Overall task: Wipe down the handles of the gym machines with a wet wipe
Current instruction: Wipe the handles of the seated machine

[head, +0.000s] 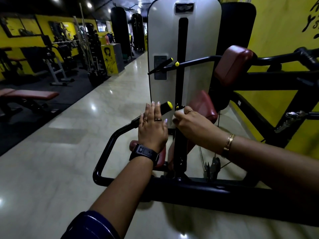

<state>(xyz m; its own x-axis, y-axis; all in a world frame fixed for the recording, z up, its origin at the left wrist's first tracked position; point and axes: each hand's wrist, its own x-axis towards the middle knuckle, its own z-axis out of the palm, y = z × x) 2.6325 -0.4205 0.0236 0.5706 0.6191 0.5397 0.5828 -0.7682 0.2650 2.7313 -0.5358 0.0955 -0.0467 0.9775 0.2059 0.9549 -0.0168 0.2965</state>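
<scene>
A black machine handle with a yellow end cap [166, 106] sticks out at mid-frame. My left hand [151, 125] lies over it with fingers straight and apart, not wrapped around the grip. Just to the right, my right hand [191, 123] is closed on a bunched white wet wipe [178, 112], held close to the handle's yellow tip and the black upright post. A second black handle with a yellow cap [161, 65] sits higher up on the machine.
The machine's grey weight-stack cover [165, 37] stands straight ahead, with maroon pads [231, 63] and a black frame [207, 190] to the right and below. A yellow wall is on the right. Benches [29, 95] and racks line the left beyond a glossy tiled aisle.
</scene>
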